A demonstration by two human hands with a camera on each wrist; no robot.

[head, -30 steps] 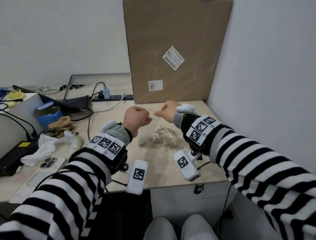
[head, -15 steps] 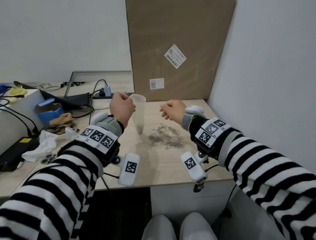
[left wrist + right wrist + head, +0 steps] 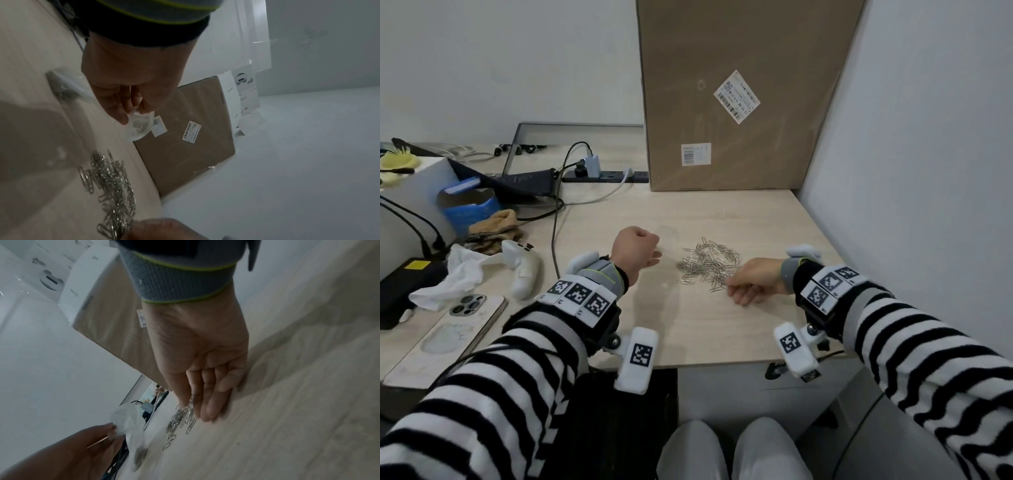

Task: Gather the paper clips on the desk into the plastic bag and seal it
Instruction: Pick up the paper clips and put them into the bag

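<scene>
Left hand (image 3: 635, 251) pinches bag (image 3: 139, 126); paper clips (image 3: 709, 263) mid-desk (image 3: 722, 329).

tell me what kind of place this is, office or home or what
Probably a home or small-office work desk in a wall corner: a power strip with chargers, a phone and a game controller lie on it, and a big cardboard box stands behind.

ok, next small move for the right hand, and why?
Probably close the right hand on a few paper clips: its fingers are straight at the pile's edge, most clips are loose on the desk, and the left hand pinches the plastic bag open.
</scene>
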